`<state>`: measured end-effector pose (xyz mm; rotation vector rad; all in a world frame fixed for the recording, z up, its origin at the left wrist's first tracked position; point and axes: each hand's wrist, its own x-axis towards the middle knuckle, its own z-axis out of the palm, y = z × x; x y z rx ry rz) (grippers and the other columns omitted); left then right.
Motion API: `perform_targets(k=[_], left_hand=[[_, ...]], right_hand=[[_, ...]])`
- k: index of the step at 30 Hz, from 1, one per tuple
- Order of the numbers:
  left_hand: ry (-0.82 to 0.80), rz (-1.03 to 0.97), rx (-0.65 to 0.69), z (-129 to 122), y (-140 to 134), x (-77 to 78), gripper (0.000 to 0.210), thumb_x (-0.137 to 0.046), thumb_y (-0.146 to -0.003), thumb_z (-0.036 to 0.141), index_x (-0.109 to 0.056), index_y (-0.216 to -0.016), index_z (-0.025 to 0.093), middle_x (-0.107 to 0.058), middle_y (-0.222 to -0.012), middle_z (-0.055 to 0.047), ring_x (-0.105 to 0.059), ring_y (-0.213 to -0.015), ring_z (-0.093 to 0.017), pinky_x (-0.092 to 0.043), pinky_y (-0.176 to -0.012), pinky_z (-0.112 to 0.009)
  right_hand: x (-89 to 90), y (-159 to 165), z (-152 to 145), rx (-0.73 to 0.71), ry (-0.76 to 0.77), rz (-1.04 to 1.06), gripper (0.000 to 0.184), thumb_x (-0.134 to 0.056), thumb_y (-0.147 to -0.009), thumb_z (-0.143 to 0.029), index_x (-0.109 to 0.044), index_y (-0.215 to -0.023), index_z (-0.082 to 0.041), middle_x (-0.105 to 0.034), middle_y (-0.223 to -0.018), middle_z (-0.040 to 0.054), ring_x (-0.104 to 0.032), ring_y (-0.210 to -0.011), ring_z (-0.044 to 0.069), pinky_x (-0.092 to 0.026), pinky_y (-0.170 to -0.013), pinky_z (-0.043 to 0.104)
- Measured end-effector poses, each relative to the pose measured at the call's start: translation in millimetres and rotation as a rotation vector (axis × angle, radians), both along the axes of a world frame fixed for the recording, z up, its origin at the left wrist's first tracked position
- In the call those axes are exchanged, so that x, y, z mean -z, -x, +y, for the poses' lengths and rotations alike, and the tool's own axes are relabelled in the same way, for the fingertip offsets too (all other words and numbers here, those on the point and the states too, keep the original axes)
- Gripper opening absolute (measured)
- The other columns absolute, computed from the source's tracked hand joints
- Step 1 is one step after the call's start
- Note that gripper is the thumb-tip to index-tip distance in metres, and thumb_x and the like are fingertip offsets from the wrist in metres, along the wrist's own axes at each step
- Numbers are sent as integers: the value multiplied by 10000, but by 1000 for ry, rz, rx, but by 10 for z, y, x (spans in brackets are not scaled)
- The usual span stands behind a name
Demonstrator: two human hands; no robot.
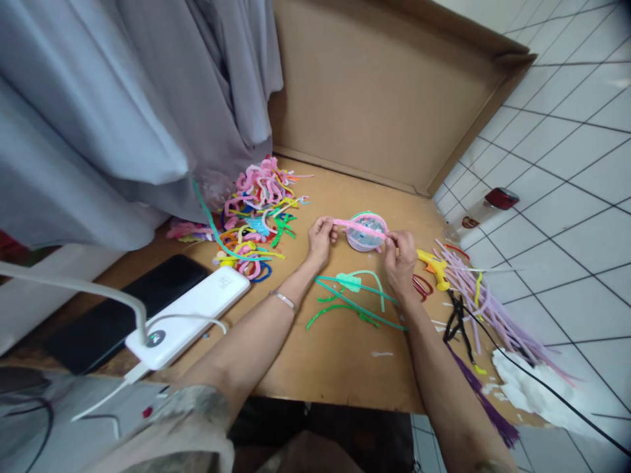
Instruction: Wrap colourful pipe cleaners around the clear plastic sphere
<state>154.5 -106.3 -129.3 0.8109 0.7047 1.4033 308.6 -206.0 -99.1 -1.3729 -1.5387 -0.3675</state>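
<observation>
A pink pipe cleaner (362,228) is stretched between my two hands, over a small round tub (365,244) with bluish bits inside. My left hand (321,240) pinches its left end, just left of the tub. At the tub's right side, my right hand (400,255) grips the other end. Nearer to me lie green pipe cleaners (340,309), some bent into shapes, and a mint-green piece (350,282) with a curved stem. My right forearm passes over the ends of the long green ones.
A tangled heap of coloured pipe cleaners (263,187) lies at left, near a white power bank (190,315) and black phone (128,309). At right are a yellow glue gun (434,268), lilac pipe cleaners (493,309), black pliers (458,322) and a clear bottle (480,213).
</observation>
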Motion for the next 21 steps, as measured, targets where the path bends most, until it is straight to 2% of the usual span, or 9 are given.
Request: perform_targets(k=[7, 12, 18, 21], left_hand=[[-166, 78, 24, -42, -25, 14, 382, -739, -752, 503, -561, -666, 175, -499, -530, 54, -410, -480, -58, -344, -486, -187], [-243, 170, 20, -57, -33, -8, 366, -738, -741, 506, -642, -693, 156, -577, -592, 26, -469, -544, -77, -394, -556, -212], [-236, 178, -20, -44, -60, -19, 284, -739, -752, 422, -641, -704, 160, -573, -580, 36, -496, -558, -83, -421, -583, -212], [-130, 70, 13, -19, -59, -23, 280, -730, -765, 412, -596, -736, 167, -580, -629, 42, -497, -533, -63, -396, -533, -189]], right_hand=[[23, -143, -4, 71, -60, 115, 206, -502, -954, -344, -628, -861, -210, -630, -839, 50, -587, -804, 201, -468, -755, 341], [55, -178, 20, 107, -50, 139, 229, -530, -943, -385, -630, -838, -208, -628, -815, 37, -582, -775, 187, -466, -728, 321], [19, -163, 64, 109, -56, 171, 236, -526, -939, -395, -625, -829, -211, -620, -808, 37, -572, -763, 186, -471, -722, 325], [3, -109, 40, 38, -50, 121, 188, -538, -926, -356, -627, -840, -215, -621, -812, 44, -578, -778, 198, -479, -740, 344]])
